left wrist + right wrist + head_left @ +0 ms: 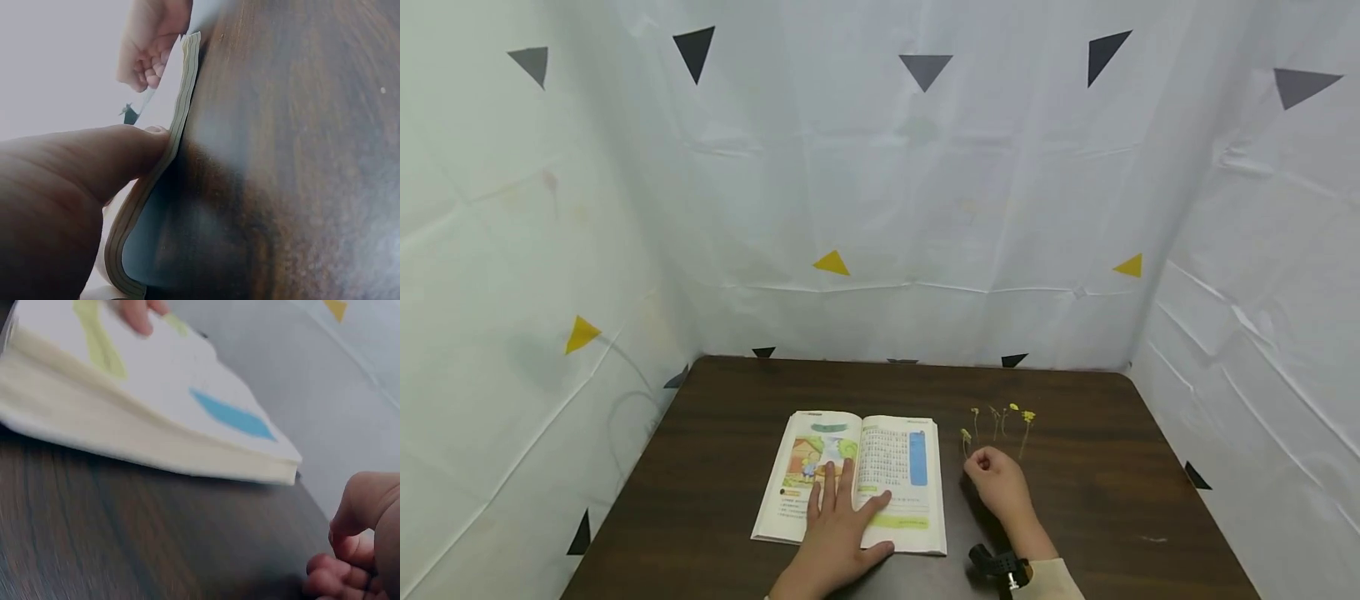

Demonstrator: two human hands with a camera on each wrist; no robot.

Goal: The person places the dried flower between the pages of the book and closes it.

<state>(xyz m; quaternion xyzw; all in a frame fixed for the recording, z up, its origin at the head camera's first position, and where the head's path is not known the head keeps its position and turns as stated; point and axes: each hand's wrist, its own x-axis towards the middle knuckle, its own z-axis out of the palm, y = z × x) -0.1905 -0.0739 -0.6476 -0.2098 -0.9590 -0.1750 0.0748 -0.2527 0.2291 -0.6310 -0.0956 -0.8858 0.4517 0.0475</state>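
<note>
An open book [898, 492] lies on the dark wooden table, with a picture on its left page and a blue panel on its right. My left hand [835, 533] rests on it with fingers spread across both pages; in the left wrist view its thumb [134, 147] lies at the page edge. Right of the book, my right hand [1000, 483] has its thumb and forefinger together at the stem of a small yellow flower [966, 436], which extends beyond the fingertips. The right wrist view shows its other fingers [331, 575] curled; the stem is hidden there.
Several thin-stemmed yellow flowers [1027, 417] lie just beyond my right hand. A black wrist device [996, 562] sits on the right wrist. White sheets [925, 183] with coloured triangles stand behind the table [1112, 483] and at both sides.
</note>
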